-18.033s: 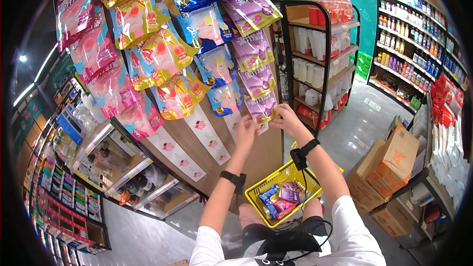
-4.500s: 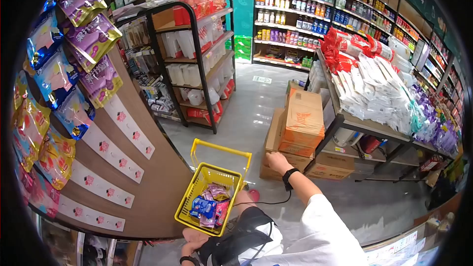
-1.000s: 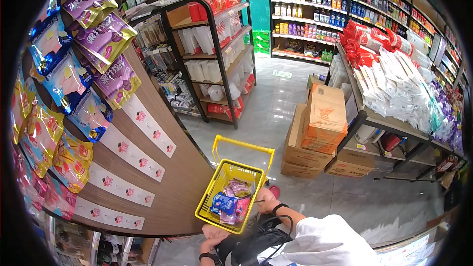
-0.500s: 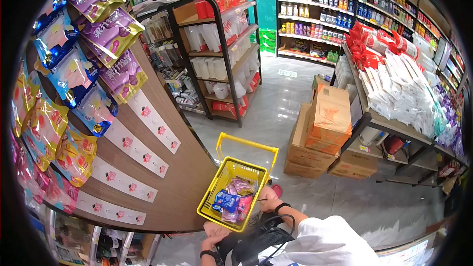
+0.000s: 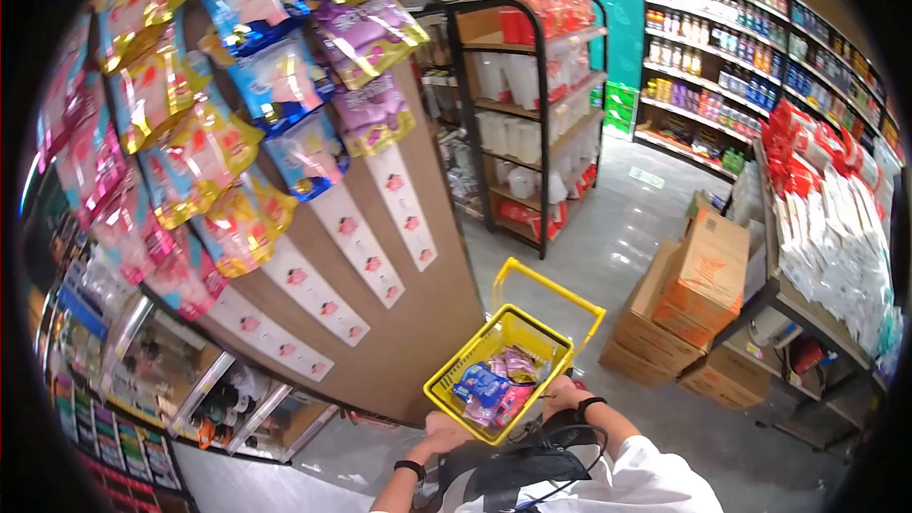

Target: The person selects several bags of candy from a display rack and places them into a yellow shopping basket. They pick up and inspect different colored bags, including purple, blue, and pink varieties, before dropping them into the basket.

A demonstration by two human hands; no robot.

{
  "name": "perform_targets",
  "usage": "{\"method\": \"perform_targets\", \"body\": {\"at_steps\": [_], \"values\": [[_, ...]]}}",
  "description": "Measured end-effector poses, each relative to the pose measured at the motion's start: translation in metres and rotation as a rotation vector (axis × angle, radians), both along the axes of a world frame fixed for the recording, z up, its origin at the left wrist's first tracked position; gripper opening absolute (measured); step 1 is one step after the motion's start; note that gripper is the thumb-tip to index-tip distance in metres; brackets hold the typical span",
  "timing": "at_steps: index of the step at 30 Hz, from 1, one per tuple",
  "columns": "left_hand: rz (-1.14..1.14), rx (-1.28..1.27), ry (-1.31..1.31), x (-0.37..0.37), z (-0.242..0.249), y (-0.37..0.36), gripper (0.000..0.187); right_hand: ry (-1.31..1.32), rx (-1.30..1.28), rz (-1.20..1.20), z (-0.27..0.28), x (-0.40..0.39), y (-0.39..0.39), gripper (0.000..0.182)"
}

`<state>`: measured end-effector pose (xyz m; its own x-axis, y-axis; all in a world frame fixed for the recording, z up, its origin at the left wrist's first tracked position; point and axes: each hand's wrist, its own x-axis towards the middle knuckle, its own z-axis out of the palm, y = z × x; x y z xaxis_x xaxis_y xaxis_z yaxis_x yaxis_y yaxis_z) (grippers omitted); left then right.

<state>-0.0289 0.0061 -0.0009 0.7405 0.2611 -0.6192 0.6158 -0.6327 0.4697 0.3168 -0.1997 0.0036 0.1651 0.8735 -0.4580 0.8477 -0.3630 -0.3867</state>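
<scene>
In front of my body is a yellow shopping basket [image 5: 458,409], its long handle raised at the far side. Inside it lie a blue packet [image 5: 481,387] and several purple and pink packets [image 5: 516,364]. My left hand [image 5: 445,433] is closed at the basket's near left edge, its fingertips partly hidden. On the opposite side, my right hand [image 5: 564,393] grips the basket's right edge with bent fingers. Dark bands circle both wrists. A dark bag with a thin black cable [image 5: 604,446] hangs against my front.
Colourful candy pouches [image 5: 204,147] hang in rows on a brown panel [image 5: 432,323] at left, with white printed strips below. Stacked cardboard boxes [image 5: 701,275] stand on the floor at right beside a loaded table [image 5: 826,294]. A black-framed shelf [image 5: 543,123] and bottle shelves [image 5: 712,47] are farther back.
My view has swung left, so the shelves, boxes and pouches appear farther right. Both hands stay at the basket's edges, and the packets remain inside it.
</scene>
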Motion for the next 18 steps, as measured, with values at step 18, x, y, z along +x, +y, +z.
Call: {"method": "perform_targets", "body": {"at_steps": [18], "values": [[0.774, 0.160, -1.503, 0.010, 0.448, 0.082, 0.050, 0.675, 0.931, -0.036, 0.399, -0.021, 0.172, 0.022]]}}
